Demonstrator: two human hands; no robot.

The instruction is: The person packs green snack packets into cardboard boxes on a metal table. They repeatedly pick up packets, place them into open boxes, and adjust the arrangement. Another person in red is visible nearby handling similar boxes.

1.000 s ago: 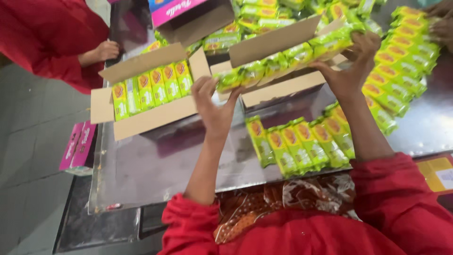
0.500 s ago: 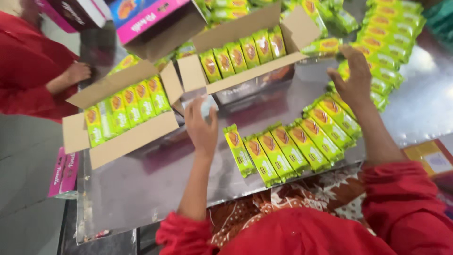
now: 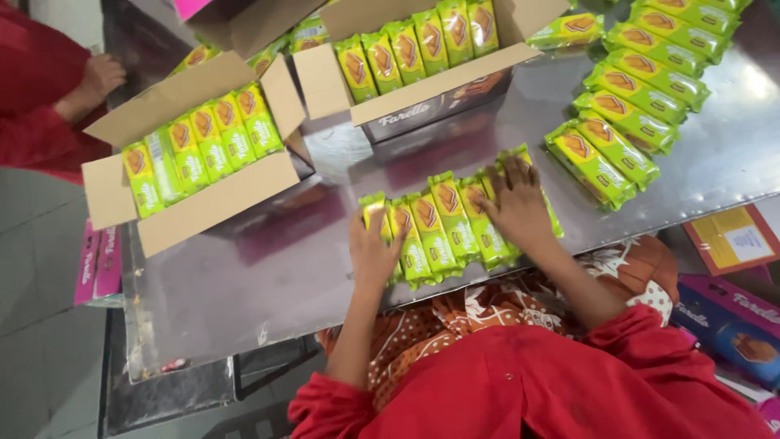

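Note:
A row of several green-and-yellow snack packets (image 3: 443,228) lies near the front edge of the shiny metal table (image 3: 268,276). My left hand (image 3: 372,254) presses against the row's left end. My right hand (image 3: 517,203) rests flat on the packets at its right end. Both hands squeeze the row between them. Two open cardboard boxes hold more of the same packets: one at the left (image 3: 195,146), one at the top middle (image 3: 414,49).
More green packets (image 3: 630,106) lie in a long line at the upper right. Another person in red stands at the far left with a hand (image 3: 97,81) on the table edge. Pink cartons (image 3: 97,264) sit lower left; blue and orange cartons (image 3: 731,325) lie lower right.
Both my hands have come down from the top-middle box to the row of packets near the front edge. The view has tilted toward me.

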